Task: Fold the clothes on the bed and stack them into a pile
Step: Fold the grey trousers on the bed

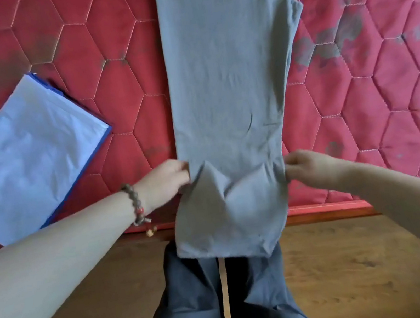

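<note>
Pinching the grey garment [226, 95] at its two long edges, the person's left hand [164, 181] and right hand [308, 168] each had fingers curled onto the cloth near the bed's front edge, the left at the left side, the right at the right side. The garment lay as a long narrow strip, already folded lengthwise, running up the red quilted mattress [374, 94], with its near end draped over the mattress rim and hanging in front of the person's dark trousers [199, 306]. It looked like thin, soft knit: light, limp, prone to sagging and wrinkling between the hands, as the puckers between the two grips suggested. It would likely hold no shape of its own, so gripping both edges level and keeping tension across the width seemed the sound way to carry a fold upward. Open mattress lay on both sides of the strip and beyond the hands. A folded light-blue garment [29, 157] sat well apart to the left, a likely base for the pile. A beaded bracelet [134, 203] circled the left wrist.
</note>
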Available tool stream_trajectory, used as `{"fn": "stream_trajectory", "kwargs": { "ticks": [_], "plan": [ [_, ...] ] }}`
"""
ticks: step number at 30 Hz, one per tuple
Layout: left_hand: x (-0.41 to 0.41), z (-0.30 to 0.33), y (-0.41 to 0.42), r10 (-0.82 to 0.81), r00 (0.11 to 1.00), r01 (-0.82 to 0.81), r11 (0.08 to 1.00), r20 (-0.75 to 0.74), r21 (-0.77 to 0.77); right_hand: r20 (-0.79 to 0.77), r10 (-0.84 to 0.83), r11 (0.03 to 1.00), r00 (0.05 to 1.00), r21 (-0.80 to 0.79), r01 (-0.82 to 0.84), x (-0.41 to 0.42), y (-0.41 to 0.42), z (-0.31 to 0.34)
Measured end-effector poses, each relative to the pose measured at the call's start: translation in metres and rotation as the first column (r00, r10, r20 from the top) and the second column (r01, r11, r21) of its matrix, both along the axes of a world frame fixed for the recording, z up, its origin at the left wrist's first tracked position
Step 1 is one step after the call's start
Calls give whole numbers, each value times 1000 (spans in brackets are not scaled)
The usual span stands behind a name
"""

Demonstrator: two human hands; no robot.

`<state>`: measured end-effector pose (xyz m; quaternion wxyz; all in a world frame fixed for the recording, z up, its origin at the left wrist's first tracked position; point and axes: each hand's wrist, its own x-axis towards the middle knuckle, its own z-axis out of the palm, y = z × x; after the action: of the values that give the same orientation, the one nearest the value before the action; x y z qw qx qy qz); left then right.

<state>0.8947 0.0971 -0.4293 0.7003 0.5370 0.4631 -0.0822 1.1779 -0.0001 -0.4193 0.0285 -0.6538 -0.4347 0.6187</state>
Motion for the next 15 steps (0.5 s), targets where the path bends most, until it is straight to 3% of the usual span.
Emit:
{"fn": "stream_trajectory", "kwargs": {
  "ticks": [1,2,4,7,10,12,15],
  "plan": [
    [8,2,16,266,963,-268,959,-37,-93,-55,-232,969,971,-102,226,7,18,-2],
    [14,4,30,400,907,-413,905,-129,-103,-107,-431,891,896,-210,403,10,35,-1],
    [17,3,41,470,830,-508,859,-301,-60,-69,-625,748,778,-338,571,12,53,-3],
    [22,-4,33,472,794,-559,814,-384,-156,62,-602,741,796,-327,586,5,48,-17],
    [19,-13,22,516,797,-596,756,-314,-271,116,-575,773,810,-248,584,0,35,-29],
    [16,-20,19,500,823,-560,794,-270,-239,143,-551,811,822,-142,568,-2,27,-34],
    [22,-28,21,510,817,-539,841,-271,-43,133,-607,781,783,-80,619,-8,22,-34]
  ]
}}
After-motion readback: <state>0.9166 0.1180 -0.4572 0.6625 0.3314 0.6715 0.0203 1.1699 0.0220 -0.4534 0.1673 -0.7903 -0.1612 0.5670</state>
